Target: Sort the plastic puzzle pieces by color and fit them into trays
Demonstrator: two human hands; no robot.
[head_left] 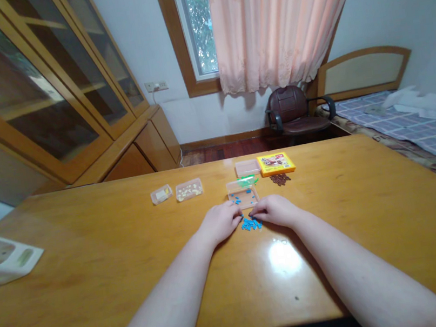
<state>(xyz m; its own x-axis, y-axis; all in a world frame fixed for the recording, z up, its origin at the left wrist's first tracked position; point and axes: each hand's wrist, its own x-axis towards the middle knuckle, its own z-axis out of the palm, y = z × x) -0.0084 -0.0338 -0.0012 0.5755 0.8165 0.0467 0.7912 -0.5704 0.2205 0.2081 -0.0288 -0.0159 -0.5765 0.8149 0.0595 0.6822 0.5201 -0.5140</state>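
Blue pieces (251, 224) lie heaped on the table (238, 297). At their ten o'clock is the left hand (223, 221), at two the right hand (275, 211), fingers bent; whether either pinches anything, I cannot tell. At twelve, knuckles bumping the clear box (250, 199) could spill its few blue pieces.

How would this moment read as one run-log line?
left hand: at blue pile | right hand: at blue pile | clear box: beyond blue pile, blue pieces inside | grip: unclear
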